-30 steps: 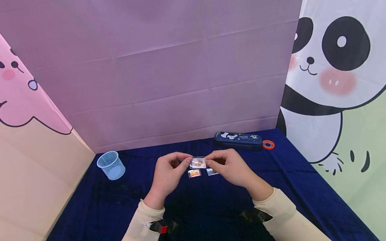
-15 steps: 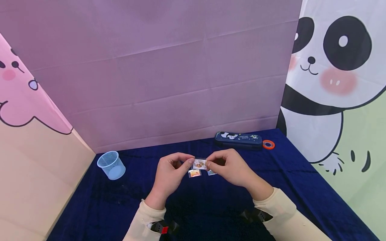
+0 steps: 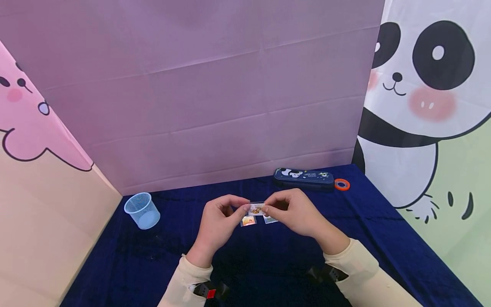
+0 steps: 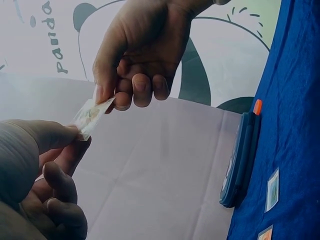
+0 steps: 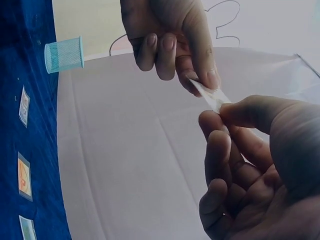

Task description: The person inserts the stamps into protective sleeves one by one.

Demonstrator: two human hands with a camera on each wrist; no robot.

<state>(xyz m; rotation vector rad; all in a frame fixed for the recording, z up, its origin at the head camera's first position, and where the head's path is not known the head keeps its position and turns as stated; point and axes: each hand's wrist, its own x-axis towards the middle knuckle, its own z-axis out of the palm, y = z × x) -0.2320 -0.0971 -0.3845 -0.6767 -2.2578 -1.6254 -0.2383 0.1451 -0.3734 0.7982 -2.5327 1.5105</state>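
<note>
Between both hands, up off the cloth, is a small white picture card in a clear plastic sleeve (image 3: 256,209). My left hand (image 3: 219,221) pinches its left end between thumb and forefinger. The right hand (image 3: 295,212) pinches the opposite end the same way. In the right wrist view the sleeved card (image 5: 212,97) is seen nearly edge-on. Lower on the cloth lie an orange picture card (image 3: 248,221) and a bluish one (image 3: 270,219), partly covered by the right hand. A further small card (image 5: 24,106) shows in the right wrist view, hidden from the head view.
A light blue mesh basket (image 3: 142,211) stands at the left on the dark blue cloth (image 3: 176,264). At the back right lie a navy pencil case (image 3: 304,179) with a panda print and an orange tape roll (image 3: 342,184). Printed curtains (image 3: 215,106) close off the back and sides.
Both hands keep their pinch on the sleeved card. The left hand has shifted slightly right, and the card with it; its right end is now more covered by the right fingers.
</note>
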